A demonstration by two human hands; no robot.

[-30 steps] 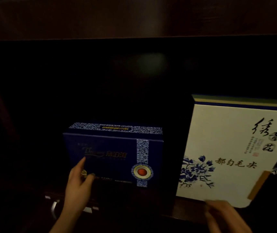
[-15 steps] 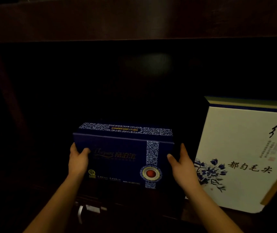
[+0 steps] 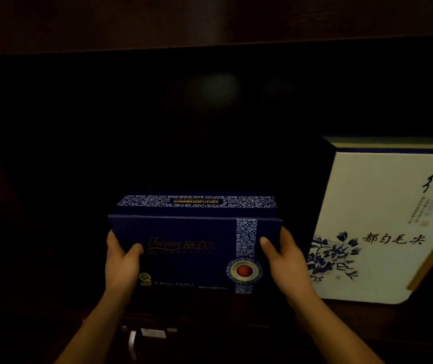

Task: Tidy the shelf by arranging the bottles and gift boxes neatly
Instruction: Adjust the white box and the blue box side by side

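A dark blue gift box [image 3: 194, 243] with a patterned white-blue band and a red round seal sits low in the middle of a dark shelf opening. My left hand [image 3: 121, 261] grips its left end and my right hand [image 3: 286, 258] grips its right end, thumbs on the front face. To the right stands a large white gift box [image 3: 383, 222] with blue flowers and black calligraphy, upright, a small gap away from my right hand. No bottles are visible.
The shelf interior is very dark, with a dark wooden board [image 3: 210, 19] across the top. A metal handle [image 3: 134, 342] shows on the cabinet front below the shelf edge [image 3: 367, 311]. Dark space lies left of the blue box.
My right hand left the white box's lower edge and took the blue box's right end. My left hand shifted from the box's front to its left end.
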